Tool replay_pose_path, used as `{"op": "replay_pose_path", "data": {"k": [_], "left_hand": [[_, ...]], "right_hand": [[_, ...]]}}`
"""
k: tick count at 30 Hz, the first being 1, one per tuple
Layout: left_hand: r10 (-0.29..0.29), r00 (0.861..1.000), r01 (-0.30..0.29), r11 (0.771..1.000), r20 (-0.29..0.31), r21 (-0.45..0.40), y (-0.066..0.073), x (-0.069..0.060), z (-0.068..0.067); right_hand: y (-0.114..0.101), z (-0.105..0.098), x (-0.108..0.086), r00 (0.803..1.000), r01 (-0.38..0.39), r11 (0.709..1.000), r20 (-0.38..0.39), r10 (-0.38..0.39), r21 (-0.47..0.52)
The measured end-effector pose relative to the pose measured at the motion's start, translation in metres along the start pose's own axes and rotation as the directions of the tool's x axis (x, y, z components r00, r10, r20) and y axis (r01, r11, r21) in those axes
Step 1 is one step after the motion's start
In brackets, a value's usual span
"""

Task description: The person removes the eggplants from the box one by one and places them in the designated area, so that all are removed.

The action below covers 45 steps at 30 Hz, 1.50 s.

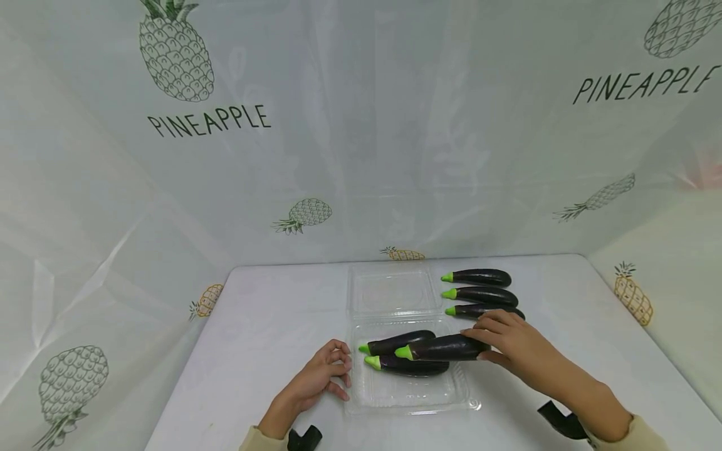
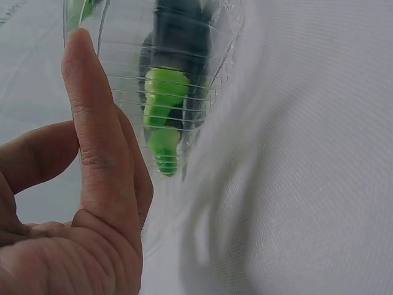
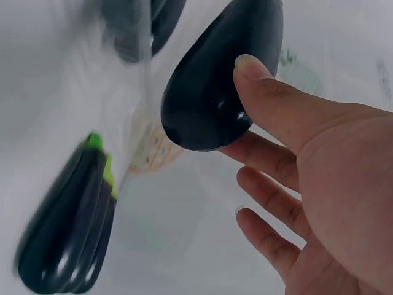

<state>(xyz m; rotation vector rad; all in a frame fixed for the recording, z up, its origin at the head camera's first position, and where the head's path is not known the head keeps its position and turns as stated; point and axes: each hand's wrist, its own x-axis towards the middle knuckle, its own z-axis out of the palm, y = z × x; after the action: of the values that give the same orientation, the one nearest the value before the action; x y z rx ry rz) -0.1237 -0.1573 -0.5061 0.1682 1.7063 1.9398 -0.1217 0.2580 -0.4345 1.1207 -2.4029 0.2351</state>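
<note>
I'm watching the right hand (image 1: 510,348) pinching one eggplant (image 1: 445,348) over two eggplants (image 1: 414,367) lying in the clear container (image 1: 406,396), left hand (image 1: 320,376) resting, fingers relaxed, against its side.

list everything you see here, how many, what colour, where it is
Row eggplants: 3, dark purple with green stems, on the table's far right
Boxed eggplants: 2, same colours, inside the container
Held eggplant: 1, same colours, over the container
Container: 1, clear, mid-table, lid open on the far side
Table: 1, white, beneath everything
Pineapple prints: 8, green or yellow-orange, on the pale sheeting around the table
Black pieces: 2, at the wrists
Sleeves: 2, beige, bottom edge
Left hand: 1, at the container's left edge
Right hand: 1, gripping the held eggplant
</note>
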Motion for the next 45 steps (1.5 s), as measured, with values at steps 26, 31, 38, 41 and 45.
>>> {"op": "replay_pose_path", "data": {"k": [26,31,38,41,45], "left_hand": [[-0.009,1.000,0.009,1.000,-0.010,-0.008,0.000,0.000,0.001],[-0.013,1.000,0.013,1.000,-0.013,-0.012,-0.001,0.001,0.000],[-0.022,1.000,0.022,1.000,-0.013,-0.007,-0.001,0.000,0.001],[-0.019,1.000,0.018,1.000,-0.010,-0.007,-0.001,0.000,0.001],[-0.017,1.000,0.017,1.000,-0.011,-0.008,0.000,0.000,0.001]], "right_hand": [[0.068,-0.003,-0.052,0.982,-0.188,0.982,-0.006,0.188,-0.033],[0.074,0.000,-0.059,0.974,-0.224,0.974,0.019,0.224,-0.039],[0.081,0.007,-0.069,0.967,-0.250,0.967,0.031,0.252,-0.044],[0.084,0.009,-0.072,0.963,-0.265,0.963,0.043,0.267,-0.037],[0.089,0.014,-0.076,0.960,-0.276,0.961,0.054,0.276,-0.016]]}}
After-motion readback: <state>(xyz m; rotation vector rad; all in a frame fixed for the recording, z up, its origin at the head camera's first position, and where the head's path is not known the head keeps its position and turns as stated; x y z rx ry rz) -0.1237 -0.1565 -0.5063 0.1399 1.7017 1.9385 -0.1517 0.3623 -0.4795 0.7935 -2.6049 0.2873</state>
